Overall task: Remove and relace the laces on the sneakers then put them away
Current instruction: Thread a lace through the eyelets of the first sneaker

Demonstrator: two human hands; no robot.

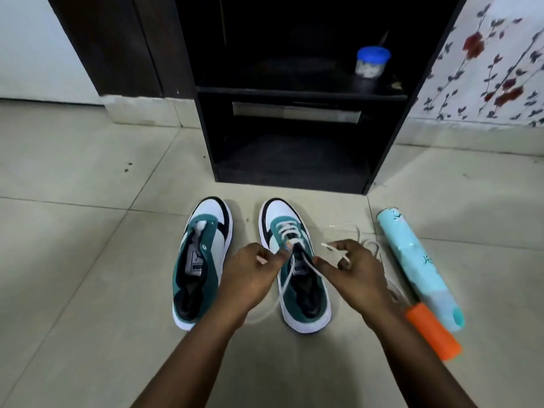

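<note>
Two green, white and black sneakers stand side by side on the tiled floor, toes pointing away from me. The left sneaker (203, 260) has no lace in its eyelets. The right sneaker (297, 254) has a white lace (287, 231) through its front eyelets only. My left hand (253, 275) pinches one strand of that lace beside the tongue. My right hand (350, 269) pinches the other strand, whose tip sticks out above the fingers. A second loose white lace (368, 240) lies on the floor to the right of the shoe.
A dark open cabinet (288, 136) stands just beyond the sneakers, with a blue-lidded jar (371, 61) on its upper shelf. A folded light-blue umbrella with an orange handle (418, 272) lies on the floor at the right. A flowered wall is at the far right.
</note>
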